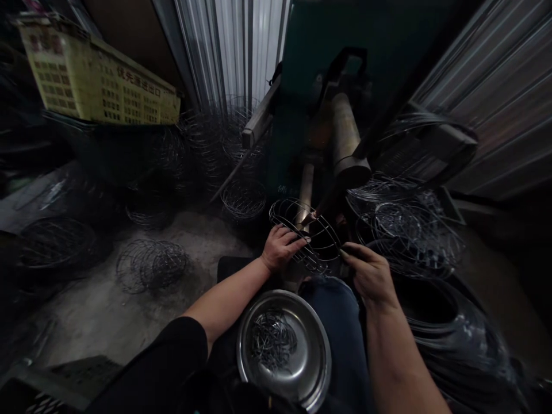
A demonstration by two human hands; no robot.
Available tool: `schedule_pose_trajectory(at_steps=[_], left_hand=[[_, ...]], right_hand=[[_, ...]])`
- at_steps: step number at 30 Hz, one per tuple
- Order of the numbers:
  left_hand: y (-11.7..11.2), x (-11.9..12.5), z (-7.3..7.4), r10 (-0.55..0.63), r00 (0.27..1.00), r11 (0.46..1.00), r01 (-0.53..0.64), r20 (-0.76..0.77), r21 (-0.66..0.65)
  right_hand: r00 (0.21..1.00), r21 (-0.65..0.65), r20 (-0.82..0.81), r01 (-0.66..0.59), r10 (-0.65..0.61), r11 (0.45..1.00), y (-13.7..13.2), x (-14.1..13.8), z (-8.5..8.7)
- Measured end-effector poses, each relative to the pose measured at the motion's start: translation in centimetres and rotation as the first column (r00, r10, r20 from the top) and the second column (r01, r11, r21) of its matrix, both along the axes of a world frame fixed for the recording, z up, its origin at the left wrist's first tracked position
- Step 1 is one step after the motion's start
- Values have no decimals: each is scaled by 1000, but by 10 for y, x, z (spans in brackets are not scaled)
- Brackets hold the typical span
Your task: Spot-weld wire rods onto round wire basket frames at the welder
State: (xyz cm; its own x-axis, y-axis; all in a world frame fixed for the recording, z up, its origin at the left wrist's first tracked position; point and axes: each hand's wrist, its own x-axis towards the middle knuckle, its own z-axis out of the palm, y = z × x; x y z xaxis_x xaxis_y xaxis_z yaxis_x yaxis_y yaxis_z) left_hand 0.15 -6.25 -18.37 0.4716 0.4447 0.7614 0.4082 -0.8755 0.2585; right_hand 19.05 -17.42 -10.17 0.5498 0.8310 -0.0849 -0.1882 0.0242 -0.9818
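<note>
Wire basket (308,236), just right of frame centre, lies tilted on its side, its open mouth facing the upper left, long axis running upper left to lower right. Left hand (281,247) grips its near rim; right hand (370,273) pinches its lower-right edge above a steel bowl (313,368) of wire clips (272,340).

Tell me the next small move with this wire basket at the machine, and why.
Probably turn the wire basket slightly: both the left hand and right hand grip its rim, and its wires sit right at the machine's arm.
</note>
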Motion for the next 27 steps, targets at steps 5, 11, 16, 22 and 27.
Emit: schedule_pose_trajectory(at_steps=[5, 11, 16, 22, 27], left_hand=[[-2, 2, -2, 47, 998, 985, -52, 35, 165], [-6, 4, 0, 5, 998, 988, -15, 70, 151], [-6, 4, -1, 57, 998, 991, -60, 29, 122], [-11, 0, 2, 19, 1000, 999, -20, 3, 25], [-11, 2, 3, -24, 980, 997, 38, 195, -68]], right_hand=[[1000, 23, 15, 0, -1, 1000, -2, 0, 0], [998, 31, 65, 6, -8, 999, -3, 1, 5], [995, 30, 98, 2, -5, 1000, 1, 2, 6], [995, -49, 90, -33, 38, 998, -9, 3, 5], [967, -63, 246, -51, 65, 997, 7, -9, 28]])
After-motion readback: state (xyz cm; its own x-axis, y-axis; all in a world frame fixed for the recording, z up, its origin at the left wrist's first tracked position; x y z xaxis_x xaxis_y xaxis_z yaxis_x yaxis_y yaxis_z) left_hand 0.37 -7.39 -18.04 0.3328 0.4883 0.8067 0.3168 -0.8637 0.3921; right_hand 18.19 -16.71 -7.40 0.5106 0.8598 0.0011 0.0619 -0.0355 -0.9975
